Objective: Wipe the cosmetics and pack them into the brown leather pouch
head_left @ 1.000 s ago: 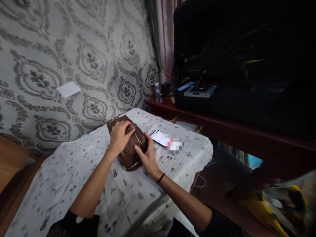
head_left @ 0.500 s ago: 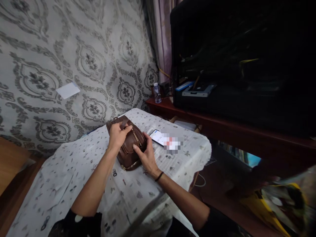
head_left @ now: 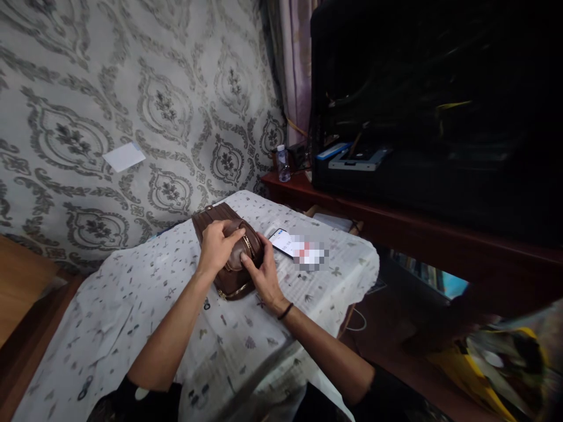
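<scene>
A brown leather bag with gold zippers lies on the white patterned cloth. My left hand is closed on the bag's front pocket, thumb near the pocket's zipper. The pocket bulges up between my hands. My right hand grips the pocket's near right side, its thumb pressed on the leather and its fingers behind the edge. Another gold zipper runs along the bag's near end. Just right of the bag lies a phone with a lit screen, partly blurred out.
The patterned cloth covers the table or bed. A dark red desk behind it bears a clear bottle and a large black screen. A yellow bag stands low at right. Patterned wallpaper rises at left.
My left hand has moved down and right, from the strap area onto the front pocket, which now bulges up. My right hand stays on the bag. The view has shifted slightly.
</scene>
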Demonstrator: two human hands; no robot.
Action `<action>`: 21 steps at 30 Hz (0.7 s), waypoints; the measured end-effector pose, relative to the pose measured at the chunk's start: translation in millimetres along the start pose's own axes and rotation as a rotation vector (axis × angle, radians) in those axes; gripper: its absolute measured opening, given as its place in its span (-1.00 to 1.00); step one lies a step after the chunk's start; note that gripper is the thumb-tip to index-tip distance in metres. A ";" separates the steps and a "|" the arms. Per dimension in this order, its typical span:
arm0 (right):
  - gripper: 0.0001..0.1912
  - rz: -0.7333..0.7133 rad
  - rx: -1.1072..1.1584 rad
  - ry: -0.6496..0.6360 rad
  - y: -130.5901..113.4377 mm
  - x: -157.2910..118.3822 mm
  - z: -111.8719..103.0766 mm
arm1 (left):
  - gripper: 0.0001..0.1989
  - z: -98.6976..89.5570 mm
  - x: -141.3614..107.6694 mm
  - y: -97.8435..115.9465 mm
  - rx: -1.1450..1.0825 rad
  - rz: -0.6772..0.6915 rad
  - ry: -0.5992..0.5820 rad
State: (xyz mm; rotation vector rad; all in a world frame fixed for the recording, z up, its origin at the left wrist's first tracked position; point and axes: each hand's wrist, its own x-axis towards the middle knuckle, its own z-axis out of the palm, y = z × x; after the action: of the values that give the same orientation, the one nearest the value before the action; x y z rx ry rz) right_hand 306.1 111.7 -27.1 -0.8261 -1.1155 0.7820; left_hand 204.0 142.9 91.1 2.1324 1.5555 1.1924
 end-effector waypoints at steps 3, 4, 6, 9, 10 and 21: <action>-0.32 -0.011 -0.013 0.013 -1.0 -0.2 0.3 | -0.87 -6.2 0.7 2.6 -0.025 0.008 -0.058; -0.32 -0.011 -0.017 0.012 -1.4 -0.3 0.2 | -0.89 -10.5 0.9 2.9 -0.041 0.026 -0.086; -0.34 -0.006 -0.019 0.004 -2.2 -0.4 -0.1 | -0.85 -21.8 1.4 1.0 -0.061 0.077 -0.119; -0.35 -0.006 -0.032 -0.007 -2.6 -0.7 -0.5 | -0.79 -40.7 0.6 -7.9 0.001 0.110 -0.080; -0.34 -0.007 -0.040 -0.008 -2.2 -0.9 -0.3 | -0.82 -46.0 -0.5 -11.4 0.038 0.098 -0.064; -0.58 -0.344 -0.394 0.058 13.1 -1.9 4.6 | -0.86 -53.2 -15.7 -25.3 0.144 0.004 0.000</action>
State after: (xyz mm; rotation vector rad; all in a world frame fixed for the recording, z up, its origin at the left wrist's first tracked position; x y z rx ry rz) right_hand 299.6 117.2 -38.3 -0.9421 -1.3370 0.2517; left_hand 146.6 125.6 102.1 2.2238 1.6856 1.1129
